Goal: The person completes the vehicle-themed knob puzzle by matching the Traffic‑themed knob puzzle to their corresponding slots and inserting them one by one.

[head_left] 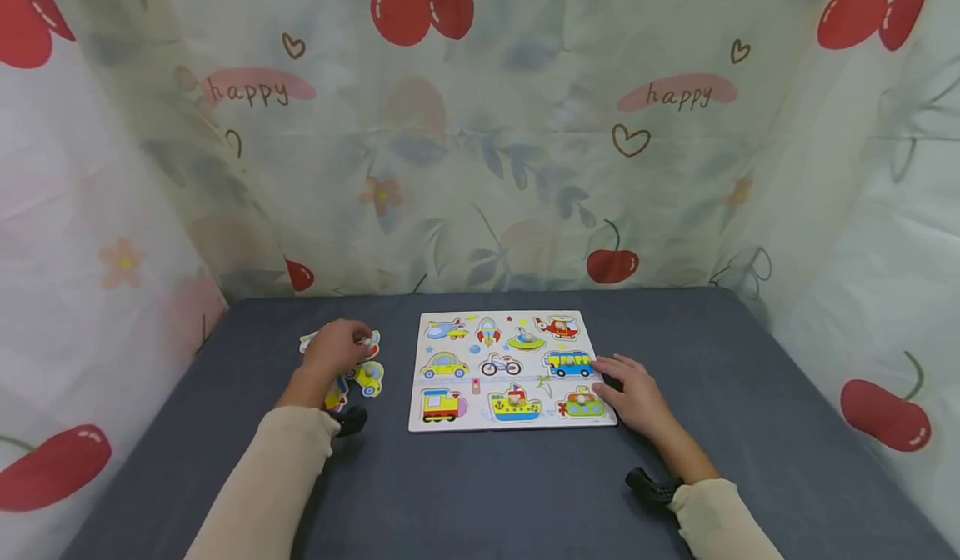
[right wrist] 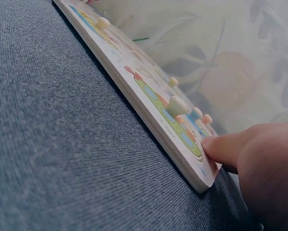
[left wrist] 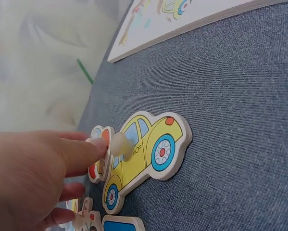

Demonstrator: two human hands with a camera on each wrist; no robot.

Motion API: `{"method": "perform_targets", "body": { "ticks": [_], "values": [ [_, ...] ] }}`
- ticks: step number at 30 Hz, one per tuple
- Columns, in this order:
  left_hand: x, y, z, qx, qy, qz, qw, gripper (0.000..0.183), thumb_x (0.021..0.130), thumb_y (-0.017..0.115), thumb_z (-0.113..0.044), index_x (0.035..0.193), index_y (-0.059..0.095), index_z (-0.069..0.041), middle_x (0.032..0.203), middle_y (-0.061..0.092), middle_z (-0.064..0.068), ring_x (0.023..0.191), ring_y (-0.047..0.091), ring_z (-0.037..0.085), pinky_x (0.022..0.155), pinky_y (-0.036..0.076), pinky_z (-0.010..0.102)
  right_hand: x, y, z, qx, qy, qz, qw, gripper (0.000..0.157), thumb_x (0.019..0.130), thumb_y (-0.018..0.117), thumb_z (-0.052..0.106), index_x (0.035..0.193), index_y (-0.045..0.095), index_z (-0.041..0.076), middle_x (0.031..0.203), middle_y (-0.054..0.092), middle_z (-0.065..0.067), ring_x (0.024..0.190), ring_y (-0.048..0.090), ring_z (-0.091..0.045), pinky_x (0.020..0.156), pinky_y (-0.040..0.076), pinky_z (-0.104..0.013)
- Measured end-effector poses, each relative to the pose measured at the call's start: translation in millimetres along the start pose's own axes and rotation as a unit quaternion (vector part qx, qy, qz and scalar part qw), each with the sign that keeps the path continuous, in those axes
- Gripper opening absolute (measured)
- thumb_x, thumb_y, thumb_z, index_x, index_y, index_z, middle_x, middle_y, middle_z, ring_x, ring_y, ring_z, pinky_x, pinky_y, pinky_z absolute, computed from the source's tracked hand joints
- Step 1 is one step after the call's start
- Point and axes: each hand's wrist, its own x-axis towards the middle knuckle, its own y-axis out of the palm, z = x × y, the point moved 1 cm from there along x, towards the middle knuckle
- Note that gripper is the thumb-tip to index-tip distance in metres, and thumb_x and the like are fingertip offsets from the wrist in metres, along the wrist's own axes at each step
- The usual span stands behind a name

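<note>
Over several loose knobbed puzzle pieces at the left is my left hand [head_left: 337, 352]. Its thumb and index finger meet at a small piece with red and orange parts [left wrist: 105, 134]; the grip is partly hidden. Right beside it lies a yellow car piece [left wrist: 144, 144] with a round wooden knob. My right hand [head_left: 633, 393] rests on the right edge of a white puzzle board [head_left: 468, 385], fingers extended. Its thumb lies near the green submarine piece [right wrist: 158, 106]. The bus piece [head_left: 570, 363] sits by the fingertips.
A boat piece [head_left: 515, 406] and a helicopter piece [head_left: 557, 327] are in the board. Printed pictures show at the train [head_left: 441, 406] and bicycle [head_left: 500, 366] places. Dark cloth [head_left: 480, 493] covers the table; a patterned curtain [head_left: 495, 168] stands behind and at both sides.
</note>
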Motion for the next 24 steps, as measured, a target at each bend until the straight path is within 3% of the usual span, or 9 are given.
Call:
{"method": "perform_targets", "body": {
  "ticks": [9,24],
  "values": [
    [1.4,-1.6,-1.3,0.007,0.019,0.018,0.9996,0.027,0.092,0.064,-0.016,0.117,0.069,-0.006,0.112,0.063,0.017,0.100,0.058,0.032,0.088,0.044,0.051,-0.7,0.2,-0.5,0.000,0.002,-0.001,1.000,0.044,0.093,0.066,0.017,0.133,0.059,0.001,0.137,0.053,-0.019,0.135,0.033,-0.041,0.104,0.025,-0.062],
    [4.9,-7.6,-5.3,-0.014,0.009,0.028,0.9995,0.014,0.089,0.068,-0.012,0.101,0.068,-0.005,0.096,0.063,0.010,0.085,0.057,0.026,0.078,0.046,0.044,-0.5,-0.5,0.7,-0.002,-0.003,-0.002,1.000,0.043,0.093,0.066,0.017,0.133,0.059,0.001,0.138,0.053,-0.018,0.136,0.033,-0.041,0.104,0.025,-0.062]
  ]
}}
